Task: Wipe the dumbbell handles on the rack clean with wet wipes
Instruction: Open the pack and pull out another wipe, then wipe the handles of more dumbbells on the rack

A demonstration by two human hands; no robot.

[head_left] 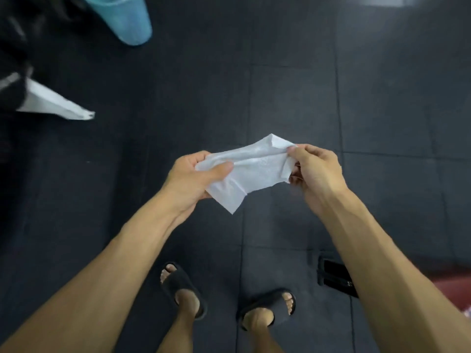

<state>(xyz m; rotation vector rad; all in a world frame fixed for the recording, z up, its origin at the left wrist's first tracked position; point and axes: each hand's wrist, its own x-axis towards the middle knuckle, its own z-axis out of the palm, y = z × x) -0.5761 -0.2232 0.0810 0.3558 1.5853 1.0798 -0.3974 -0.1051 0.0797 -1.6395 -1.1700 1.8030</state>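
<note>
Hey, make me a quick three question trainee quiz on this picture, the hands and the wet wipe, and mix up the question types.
1. True or false: both the left hand and the right hand hold the wet wipe.
2. The wipe is: A) on the floor B) stretched between the hands C) in the blue bucket.
3. Fill in: the person wears dark ___.

Key: 1 true; 2 B; 3 slippers.
</note>
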